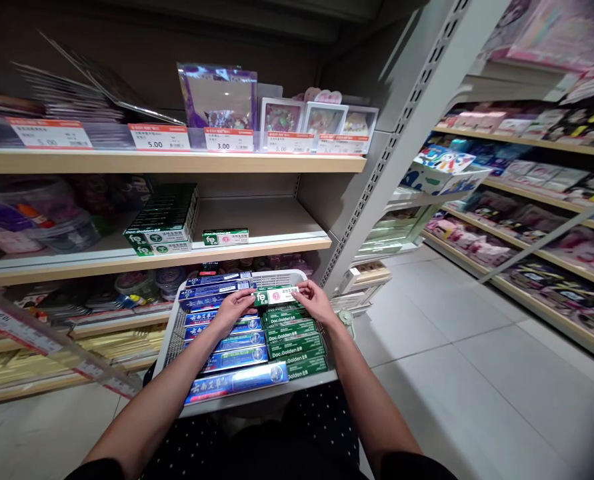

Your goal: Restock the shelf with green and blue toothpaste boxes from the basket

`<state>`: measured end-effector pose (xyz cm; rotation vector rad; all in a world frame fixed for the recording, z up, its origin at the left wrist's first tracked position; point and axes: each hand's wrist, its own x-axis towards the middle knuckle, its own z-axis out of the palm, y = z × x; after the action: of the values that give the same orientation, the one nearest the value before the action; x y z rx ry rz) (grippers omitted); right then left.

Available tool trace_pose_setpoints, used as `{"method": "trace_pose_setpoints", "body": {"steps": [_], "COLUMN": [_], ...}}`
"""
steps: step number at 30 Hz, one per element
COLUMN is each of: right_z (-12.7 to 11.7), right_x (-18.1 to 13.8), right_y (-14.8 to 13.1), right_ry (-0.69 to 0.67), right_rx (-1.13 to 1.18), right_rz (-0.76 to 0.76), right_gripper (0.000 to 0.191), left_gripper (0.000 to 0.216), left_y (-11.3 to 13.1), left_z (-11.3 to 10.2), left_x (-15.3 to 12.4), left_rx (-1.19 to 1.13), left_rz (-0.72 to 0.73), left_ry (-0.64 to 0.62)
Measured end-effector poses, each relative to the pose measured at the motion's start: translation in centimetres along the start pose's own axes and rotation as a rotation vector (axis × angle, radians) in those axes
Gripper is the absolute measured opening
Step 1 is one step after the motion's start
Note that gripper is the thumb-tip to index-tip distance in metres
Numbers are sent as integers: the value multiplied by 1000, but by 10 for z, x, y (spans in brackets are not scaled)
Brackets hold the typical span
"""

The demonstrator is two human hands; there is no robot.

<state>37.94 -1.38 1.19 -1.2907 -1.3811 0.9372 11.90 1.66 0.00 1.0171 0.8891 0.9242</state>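
Observation:
Between both hands I hold a green and white toothpaste box by its two ends, just above the far part of a white plastic basket. My left hand grips the left end and my right hand the right end. Below them in the basket, green Doc.Golden boxes lie in a row on the right. Blue toothpaste boxes fill the left side. On the shelf ahead, a single green box lies to the right of a stack of green boxes.
The wooden-edged shelf runs just beyond the basket. Above it, another shelf carries price tags and small framed boxes. A grey upright post stands at right. Further right, tiled floor leads to more stocked shelves.

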Motion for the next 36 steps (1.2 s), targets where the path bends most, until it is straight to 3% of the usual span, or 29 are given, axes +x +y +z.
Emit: {"method": "trace_pose_setpoints", "body": {"steps": [7, 11, 16, 20, 22, 28, 36], "right_z": [0, 2, 25, 61, 80, 115, 126], "right_x": [6, 16, 44, 79, 94, 111, 119], "right_y": [1, -19, -59, -82, -87, -86, -79], "right_ry": [-19, -33, -21, 60, 85, 146, 172], "right_rx": [65, 104, 69, 87, 83, -80, -72], "right_rz": [11, -3, -101, -195, -241, -365, -377], "right_gripper": [41, 41, 42, 39, 37, 29, 33], "left_gripper": [36, 34, 43, 51, 46, 31, 30], "left_y": [13, 34, 68, 103, 115, 113, 113], "left_z": [8, 11, -10, -36, -46, -57, -55], "left_x": [-2, -8, -6, 9, 16, 22, 32], "left_rx": [-109, -96, 126, 315, 382, 697, 880], "left_rz": [-80, -71, 178, 474, 576, 654, 694], "left_ry": [10, 59, 199, 354, 424, 597, 664]}}
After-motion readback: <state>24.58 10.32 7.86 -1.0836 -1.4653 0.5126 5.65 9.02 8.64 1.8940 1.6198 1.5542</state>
